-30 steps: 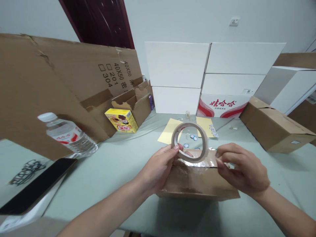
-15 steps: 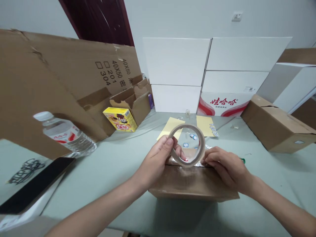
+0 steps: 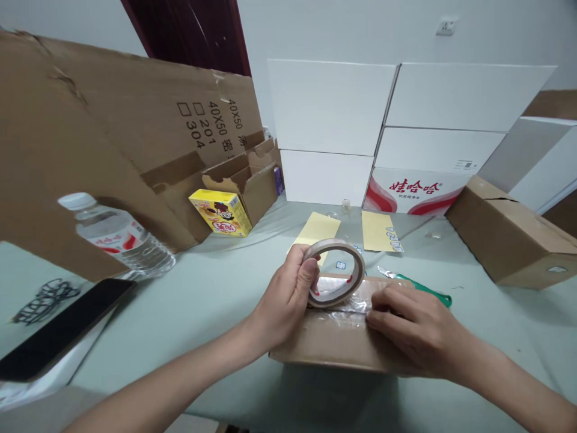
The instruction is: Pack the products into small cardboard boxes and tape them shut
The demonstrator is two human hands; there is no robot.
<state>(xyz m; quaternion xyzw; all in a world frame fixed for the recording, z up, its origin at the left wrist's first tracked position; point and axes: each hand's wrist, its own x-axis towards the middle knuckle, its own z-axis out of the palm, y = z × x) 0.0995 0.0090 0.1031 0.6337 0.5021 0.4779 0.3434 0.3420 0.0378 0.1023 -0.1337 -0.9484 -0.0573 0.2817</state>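
My left hand [image 3: 288,297] grips a roll of clear tape [image 3: 337,273], holding it low over the top of a small flat cardboard box [image 3: 336,340] in front of me. A shiny strip of tape [image 3: 347,307] runs along the box's top seam. My right hand [image 3: 412,331] lies on the box to the right of the roll, its fingers pressed down on the tape strip. A green-handled tool [image 3: 426,290] lies on the table just behind my right hand.
A water bottle [image 3: 119,237], a black phone [image 3: 63,328] and large cardboard sheets [image 3: 103,144] stand at left. A yellow carton [image 3: 220,211], yellow sticker sheets [image 3: 378,231], white boxes [image 3: 333,129] and a brown box [image 3: 509,237] lie behind.
My left hand has tipped the tape roll down towards the box top. My right hand has dropped from the air onto the box and now presses the tape strip.
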